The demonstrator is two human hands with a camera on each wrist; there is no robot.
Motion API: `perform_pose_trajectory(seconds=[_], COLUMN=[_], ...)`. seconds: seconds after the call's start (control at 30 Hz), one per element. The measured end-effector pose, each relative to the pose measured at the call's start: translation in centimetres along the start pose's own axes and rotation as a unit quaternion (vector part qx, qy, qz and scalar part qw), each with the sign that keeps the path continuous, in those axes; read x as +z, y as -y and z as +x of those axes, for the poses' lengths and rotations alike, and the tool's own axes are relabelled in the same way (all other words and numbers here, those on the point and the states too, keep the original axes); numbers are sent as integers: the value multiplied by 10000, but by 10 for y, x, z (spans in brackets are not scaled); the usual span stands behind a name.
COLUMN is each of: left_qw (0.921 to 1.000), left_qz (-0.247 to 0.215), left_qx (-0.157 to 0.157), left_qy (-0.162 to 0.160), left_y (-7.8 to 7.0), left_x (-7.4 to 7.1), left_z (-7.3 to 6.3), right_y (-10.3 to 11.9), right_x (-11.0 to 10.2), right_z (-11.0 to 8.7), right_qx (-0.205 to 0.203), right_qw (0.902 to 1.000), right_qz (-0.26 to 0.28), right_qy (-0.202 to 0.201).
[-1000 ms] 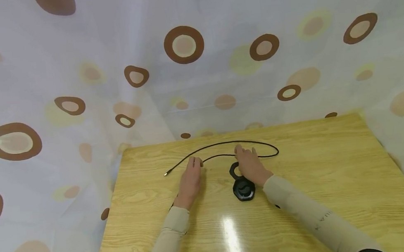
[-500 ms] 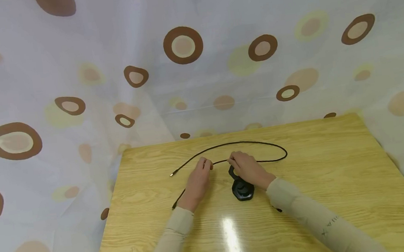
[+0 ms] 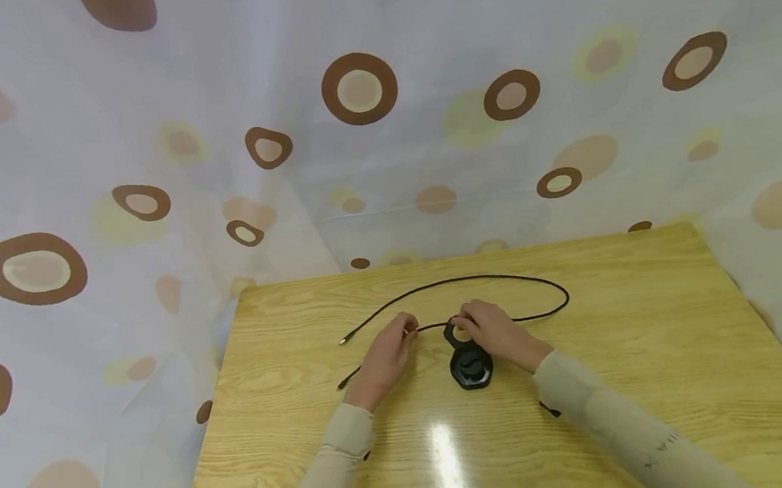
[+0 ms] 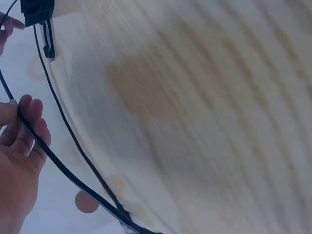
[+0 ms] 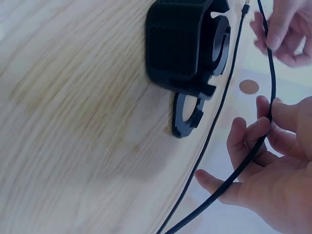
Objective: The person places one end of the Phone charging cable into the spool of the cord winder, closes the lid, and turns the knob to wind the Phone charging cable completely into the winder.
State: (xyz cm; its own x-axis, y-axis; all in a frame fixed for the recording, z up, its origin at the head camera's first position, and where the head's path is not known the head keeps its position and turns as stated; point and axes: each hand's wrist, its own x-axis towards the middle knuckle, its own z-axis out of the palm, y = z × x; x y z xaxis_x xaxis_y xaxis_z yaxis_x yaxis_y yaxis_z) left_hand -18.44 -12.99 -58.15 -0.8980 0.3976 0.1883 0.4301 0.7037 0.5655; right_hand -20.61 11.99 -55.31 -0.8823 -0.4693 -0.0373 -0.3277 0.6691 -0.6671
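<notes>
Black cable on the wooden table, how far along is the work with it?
Looks done: the black cable is uncoiled, its far stretch lying in a wide bend on the wooden table. In hand: the left hand and right hand each pinch the nearer stretch. Perhaps remaining: fitting it to the black ringed holder, since the held stretch runs outside the holder.

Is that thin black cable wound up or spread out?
Spread out: the cable makes a wide bend over the yellow wooden table, with no coils showing.
</notes>
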Motion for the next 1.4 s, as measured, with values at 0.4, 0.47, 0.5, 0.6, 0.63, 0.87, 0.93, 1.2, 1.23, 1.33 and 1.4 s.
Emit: perform_pose_trajectory(seconds=[0.4, 0.47, 0.5, 0.6, 0.63, 0.87, 0.93, 1.2, 1.23, 1.33, 1.4], left_qw=[9964, 9956, 9950, 9921, 9907, 9889, 9882, 9845, 9839, 9805, 9783], left_qz=[67, 75, 22, -309, -415, -755, -803, -1126, -1164, -1318, -1428], left_qx=[-815, -896, -949, -1136, -1196, -1113, -1107, -1046, -1044, -1143, -1210], left_qy=[212, 262, 302, 443, 493, 638, 695, 840, 862, 907, 894], left_y=[6, 7, 7, 5, 5, 3, 2, -4, -5, -8, -9], left_x=[-3, -3, -4, -6, -7, -4, -3, 3, 4, 6, 6], left_z=[-22, -23, -23, -24, -24, -24, -24, -26, -26, -25, -24], right_y=[-18, -20, -21, -22, -22, -15, -12, -10, -10, -12, -15], right_x=[-8, -8, -7, -6, -7, -9, -9, -10, -10, -11, -12], right_z=[-21, -24, -25, -28, -29, -33, -35, -44, -45, -48, -50], right_qx=[165, 164, 173, 186, 198, 183, 157, 15, 14, 8, -56], right_qw=[9996, 9996, 9995, 9994, 9993, 9996, 9997, 10000, 10000, 10000, 9999], right_qz=[207, 235, 245, 276, 295, 204, 174, 4, 0, 0, 2], right_qy=[-60, -77, -89, -108, -108, -63, -44, -26, 0, 68, 88])
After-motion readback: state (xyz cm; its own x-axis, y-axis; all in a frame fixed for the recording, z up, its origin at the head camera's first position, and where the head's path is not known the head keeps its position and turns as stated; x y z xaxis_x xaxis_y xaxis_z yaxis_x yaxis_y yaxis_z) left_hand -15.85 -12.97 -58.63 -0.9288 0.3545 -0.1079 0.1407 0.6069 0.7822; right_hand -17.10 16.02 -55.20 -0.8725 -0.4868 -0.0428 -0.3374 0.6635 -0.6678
